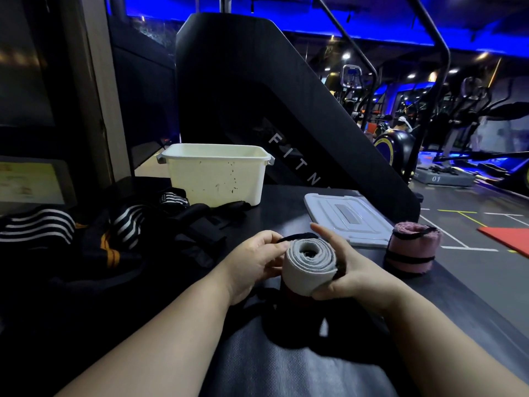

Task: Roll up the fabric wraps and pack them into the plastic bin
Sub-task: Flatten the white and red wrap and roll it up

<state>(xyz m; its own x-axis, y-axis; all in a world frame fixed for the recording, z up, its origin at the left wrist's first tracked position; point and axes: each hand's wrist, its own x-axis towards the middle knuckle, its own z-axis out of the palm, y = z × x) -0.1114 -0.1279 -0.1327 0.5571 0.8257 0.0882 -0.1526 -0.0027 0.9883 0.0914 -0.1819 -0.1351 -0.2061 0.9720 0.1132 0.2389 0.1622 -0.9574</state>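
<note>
Here, left hand (254, 262) and right hand (353, 272), grips seemingly tight round grey roll (307, 265).

Grey rolled wrap (307, 263) between left hand (252, 262) and right hand (350, 270), white bin (217, 179) far left, pink roll (412, 247) right.

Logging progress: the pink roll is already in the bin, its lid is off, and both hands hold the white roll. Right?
Not quite. The head view shows the pink roll standing on the mat beside the lid, outside the bin. The lid is off, and the left hand and right hand do hold the white roll.
</note>
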